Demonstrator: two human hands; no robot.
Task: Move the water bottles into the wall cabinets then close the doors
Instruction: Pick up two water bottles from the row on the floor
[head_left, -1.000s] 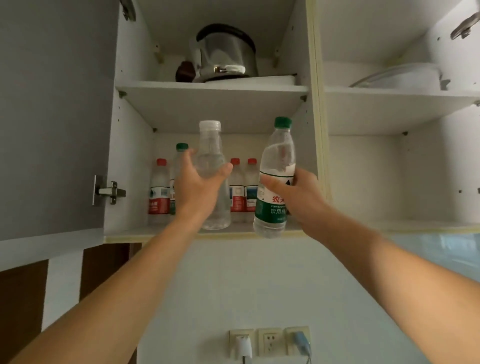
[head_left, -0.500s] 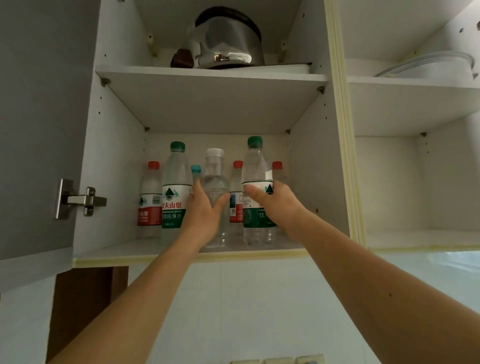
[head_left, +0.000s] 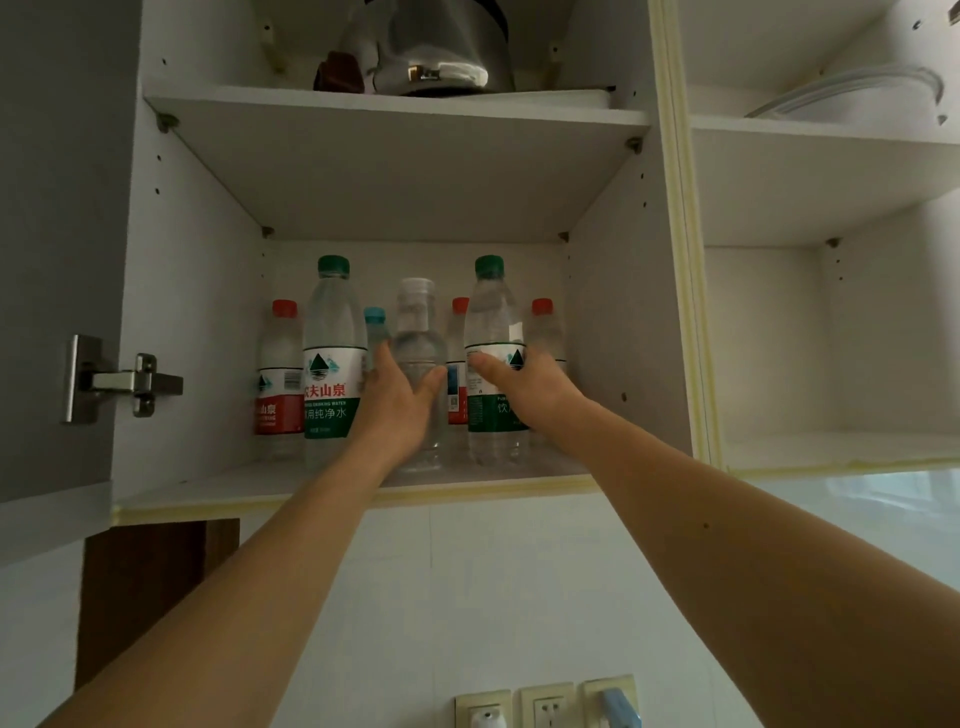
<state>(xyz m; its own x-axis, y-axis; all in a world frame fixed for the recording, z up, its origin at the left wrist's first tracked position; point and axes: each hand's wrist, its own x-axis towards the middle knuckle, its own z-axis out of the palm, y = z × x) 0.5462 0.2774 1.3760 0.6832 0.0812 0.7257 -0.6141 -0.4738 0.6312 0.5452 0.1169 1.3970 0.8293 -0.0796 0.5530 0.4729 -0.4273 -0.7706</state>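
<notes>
In the head view, the left hand (head_left: 397, 402) is wrapped about the clear white-capped bottle (head_left: 420, 364) and the right hand (head_left: 524, 384) about the green-capped bottle (head_left: 493, 332); both bottles stand upright near the front edge of the cabinet's lower shelf (head_left: 218, 491), ahead of the red-capped bottles at the back. To finish the placement well, the person should check each base sits flat, then open the fingers straight apart and draw back without brushing the neighbouring green-labelled bottle (head_left: 332, 364), leaving the grey door (head_left: 52, 249) free to swing shut.

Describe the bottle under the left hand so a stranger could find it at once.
Look in the left wall cabinet, on its lower shelf, at the front row of bottles. The clear bottle stands in the middle, between two green-capped bottles, with the left hand around it. It alone has a whitish cap and no label.
</notes>
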